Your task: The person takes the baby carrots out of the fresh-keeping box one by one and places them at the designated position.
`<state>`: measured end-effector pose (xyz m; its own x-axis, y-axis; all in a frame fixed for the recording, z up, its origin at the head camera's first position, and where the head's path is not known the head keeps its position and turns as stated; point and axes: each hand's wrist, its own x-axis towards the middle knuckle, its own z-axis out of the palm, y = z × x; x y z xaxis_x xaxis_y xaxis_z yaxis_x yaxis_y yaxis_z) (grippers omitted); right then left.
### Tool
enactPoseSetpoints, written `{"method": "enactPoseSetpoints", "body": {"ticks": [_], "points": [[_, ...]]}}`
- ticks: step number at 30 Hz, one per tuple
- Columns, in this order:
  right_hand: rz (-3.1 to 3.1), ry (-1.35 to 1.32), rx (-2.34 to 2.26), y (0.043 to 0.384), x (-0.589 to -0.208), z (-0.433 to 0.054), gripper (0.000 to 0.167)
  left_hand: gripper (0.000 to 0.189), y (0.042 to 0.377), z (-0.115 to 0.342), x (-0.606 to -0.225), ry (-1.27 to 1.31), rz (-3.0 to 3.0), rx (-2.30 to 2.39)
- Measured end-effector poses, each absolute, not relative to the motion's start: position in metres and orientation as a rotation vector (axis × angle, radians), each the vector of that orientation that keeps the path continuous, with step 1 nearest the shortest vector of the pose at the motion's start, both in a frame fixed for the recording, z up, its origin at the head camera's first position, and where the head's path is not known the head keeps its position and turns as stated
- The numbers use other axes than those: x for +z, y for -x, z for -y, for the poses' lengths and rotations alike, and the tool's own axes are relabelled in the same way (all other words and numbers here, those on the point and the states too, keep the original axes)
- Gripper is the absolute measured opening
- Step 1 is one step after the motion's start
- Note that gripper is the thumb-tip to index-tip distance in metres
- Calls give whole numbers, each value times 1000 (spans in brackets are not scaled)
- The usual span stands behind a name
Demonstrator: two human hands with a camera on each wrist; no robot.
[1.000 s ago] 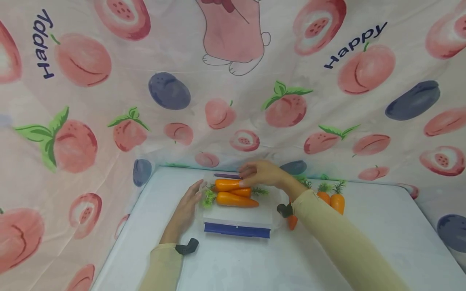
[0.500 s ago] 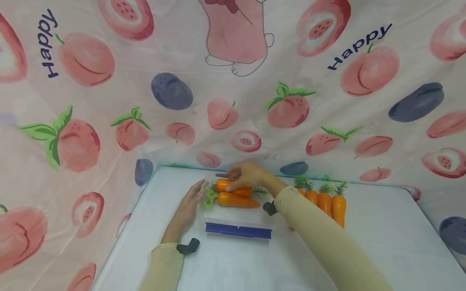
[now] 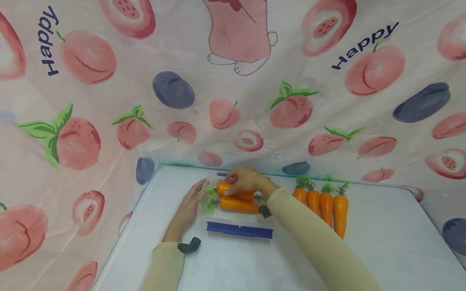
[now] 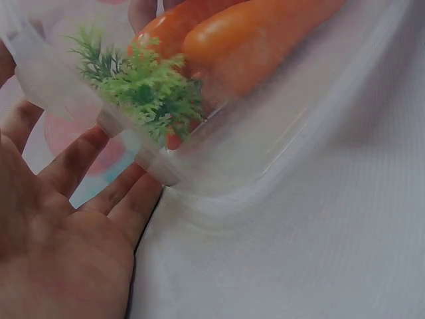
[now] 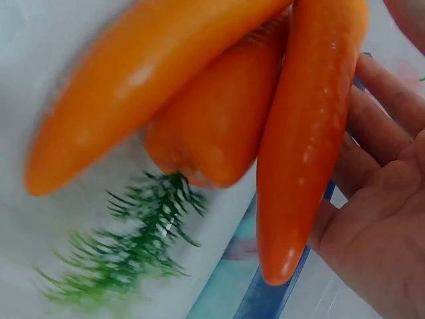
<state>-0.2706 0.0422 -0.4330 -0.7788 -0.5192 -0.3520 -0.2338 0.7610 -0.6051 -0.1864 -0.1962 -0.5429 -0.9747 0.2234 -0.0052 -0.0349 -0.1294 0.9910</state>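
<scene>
Inside a clear plastic box with blue flaps lie several toy carrots with green tops. My right hand (image 3: 244,180) reaches over the box and holds the rear carrot (image 5: 309,133), thumb in front and fingers behind. Beneath and beside it are a middle carrot (image 5: 212,119), top pointing right, and a front carrot (image 3: 238,205). My left hand (image 3: 187,208) touches the box's left end from outside, its fingers (image 4: 126,196) spread along the clear wall. Leafy green tops (image 4: 156,93) press near that wall. The right thumb's tip is cut off in the right wrist view.
To the right of the box, several more carrots lie side by side, including an orange carrot (image 3: 340,216). A blue flap (image 3: 239,230) sticks out at the box's front, and another flap (image 3: 221,174) shows behind. Fruit-printed cloth (image 3: 247,105) rises behind the white table (image 3: 233,266).
My right hand has moved left over the box and the rear carrot has shifted slightly under it. The sleeve has uncovered the row of carrots at right. My left hand stays at the box's end.
</scene>
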Motion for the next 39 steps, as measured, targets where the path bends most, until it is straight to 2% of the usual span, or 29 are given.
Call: {"method": "enactPoseSetpoints", "body": {"ticks": [7,15,27,39], "points": [[-2467,606,-697,268,-436,-39,42,57,185,196,-542,-210,-1955,2233],[-2464,600,-714,266,-437,-47,41,57,186,194,-545,-215,-1943,2243],[-2280,442,-1093,258,-406,-94,54,52,186,195,-543,-197,-1971,2221],[-2377,198,-1160,242,-379,-180,64,53,187,194,-545,-183,-1973,2215]]}}
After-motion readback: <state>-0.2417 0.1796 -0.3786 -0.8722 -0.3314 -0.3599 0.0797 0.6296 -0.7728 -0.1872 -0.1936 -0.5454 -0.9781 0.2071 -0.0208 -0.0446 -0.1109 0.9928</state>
